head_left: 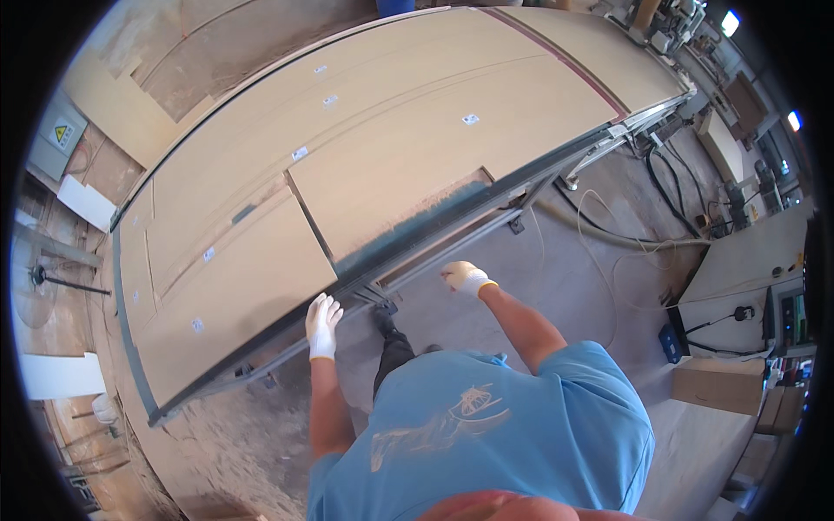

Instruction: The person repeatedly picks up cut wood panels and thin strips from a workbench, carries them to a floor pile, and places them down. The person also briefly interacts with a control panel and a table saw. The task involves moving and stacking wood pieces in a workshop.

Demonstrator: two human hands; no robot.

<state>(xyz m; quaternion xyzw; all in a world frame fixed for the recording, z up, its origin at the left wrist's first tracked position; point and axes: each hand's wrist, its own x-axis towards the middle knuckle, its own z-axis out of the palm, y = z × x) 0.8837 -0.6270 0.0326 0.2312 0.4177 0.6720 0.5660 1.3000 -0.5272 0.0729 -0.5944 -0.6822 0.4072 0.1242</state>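
My left hand (322,325), in a white glove, is at the near edge of a flat tan board (248,291). Its fingers are stretched out, and I cannot tell whether they touch the board's edge. My right hand (466,278), gloved in white with a yellow cuff, is held in the air in front of the table, fingers curled in and nothing visible in them. The board lies on a long dark-edged table (413,227), separated by a narrow gap from a larger tan board (408,148). Small white labels (470,119) dot the boards.
Machinery (673,26) stands at the far right end of the table. Hoses and cables (643,239) run over the floor at right, near a pale cabinet (738,278) and a cardboard box (718,385). Loose panels (122,104) and a fan (39,276) are at left.
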